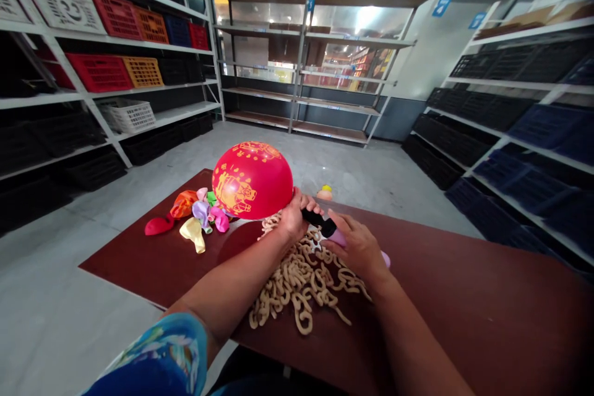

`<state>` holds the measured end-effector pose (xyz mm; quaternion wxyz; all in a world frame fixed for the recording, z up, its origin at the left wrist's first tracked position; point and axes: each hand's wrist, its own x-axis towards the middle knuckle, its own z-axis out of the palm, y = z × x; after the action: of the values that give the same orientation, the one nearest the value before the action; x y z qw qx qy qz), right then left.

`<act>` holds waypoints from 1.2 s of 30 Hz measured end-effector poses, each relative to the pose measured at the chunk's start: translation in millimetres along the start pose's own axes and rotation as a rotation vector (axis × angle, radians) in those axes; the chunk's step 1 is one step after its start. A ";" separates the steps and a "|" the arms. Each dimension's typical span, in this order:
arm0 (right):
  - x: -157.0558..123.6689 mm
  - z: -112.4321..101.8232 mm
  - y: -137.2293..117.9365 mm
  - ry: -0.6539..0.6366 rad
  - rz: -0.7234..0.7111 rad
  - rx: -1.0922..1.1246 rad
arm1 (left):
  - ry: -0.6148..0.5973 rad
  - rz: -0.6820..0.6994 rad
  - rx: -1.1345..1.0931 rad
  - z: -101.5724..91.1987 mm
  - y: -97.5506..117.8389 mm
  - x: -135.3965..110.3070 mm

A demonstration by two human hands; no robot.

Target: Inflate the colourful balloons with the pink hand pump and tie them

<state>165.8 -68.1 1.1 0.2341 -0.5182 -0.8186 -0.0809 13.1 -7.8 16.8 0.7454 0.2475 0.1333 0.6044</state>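
Observation:
A large red balloon (253, 180) with yellow printed figures, swollen with air, sits over the left-centre of the table. My left hand (297, 215) is closed at the balloon's neck, where a black nozzle (313, 218) meets it; the neck itself is hidden by my fingers. My right hand (356, 246) wraps round the pinkish-purple body of a hand balloon pump (386, 258), whose black end points toward my left hand. Beneath both hands lies a loose heap of beige, curled, stick-like pieces (304, 278). Left of the balloon are several limp balloons (202, 213) in mixed colours.
The brown table (455, 297) stretches to the right. A small yellow-topped object (325, 192) shows beyond its far edge. Shelves with crates (104, 71) stand at the left, a metal rack (297, 99) at the back, and dark bins (524, 179) at the right. Grey floor (185, 158) lies between.

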 end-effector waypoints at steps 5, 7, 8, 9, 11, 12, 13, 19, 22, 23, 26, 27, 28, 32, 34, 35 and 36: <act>1.1 -6.9 -17.5 0.070 0.038 -0.011 | -0.060 -0.014 0.082 7.0 -10.1 -9.2; 1.8 -9.4 -21.3 0.067 0.053 -0.042 | -0.047 -0.008 0.115 8.0 -9.1 -9.8; 2.2 -11.1 -22.7 0.066 0.054 -0.055 | -0.037 -0.011 0.122 7.8 -7.0 -8.9; 2.5 -13.1 -23.5 0.068 0.056 -0.065 | -0.024 -0.016 0.117 6.8 -3.6 -7.2; 1.8 -18.5 -22.0 0.067 0.065 -0.089 | 0.003 -0.023 0.076 2.5 6.1 -1.4; 0.7 -21.7 -18.9 0.061 0.083 -0.105 | 0.033 -0.006 0.048 -0.7 12.0 2.4; -1.2 -25.0 -14.0 0.050 0.118 -0.122 | 0.070 0.032 0.033 -4.3 17.9 6.3; -18.9 -31.7 40.4 -0.152 0.689 -0.218 | 0.235 0.078 0.188 -16.8 29.5 16.8; -24.7 -24.4 58.6 -0.340 0.827 -0.203 | 0.145 -0.071 0.342 -14.5 20.4 11.9; -25.6 -21.9 61.3 -0.373 0.834 -0.198 | 0.115 -0.122 0.391 -13.9 17.3 10.1; -26.1 -17.3 62.3 -0.386 0.826 -0.198 | 0.043 -0.225 0.561 -13.9 10.4 6.0; -25.9 -16.9 61.3 -0.371 0.828 -0.203 | 0.029 -0.235 0.619 -14.3 8.9 5.1; -25.7 -16.9 60.1 -0.352 0.832 -0.209 | 0.009 -0.241 0.667 -14.7 7.7 4.2; -24.6 -18.8 53.4 -0.256 0.820 -0.225 | -0.067 -0.249 0.764 -13.9 4.9 0.4; -23.8 -19.7 49.4 -0.239 0.813 -0.210 | -0.094 -0.246 0.788 -12.3 4.7 -1.8; -23.4 -20.0 47.5 -0.236 0.814 -0.207 | -0.108 -0.250 0.801 -11.5 4.9 -2.7; -23.0 -20.1 45.8 -0.234 0.817 -0.211 | -0.127 -0.258 0.816 -10.9 5.3 -3.5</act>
<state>220.6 -73.7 3.0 0.0986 -0.8262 -0.5547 -0.0056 2.5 -8.1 10.1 0.6626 0.5400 0.3451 0.3876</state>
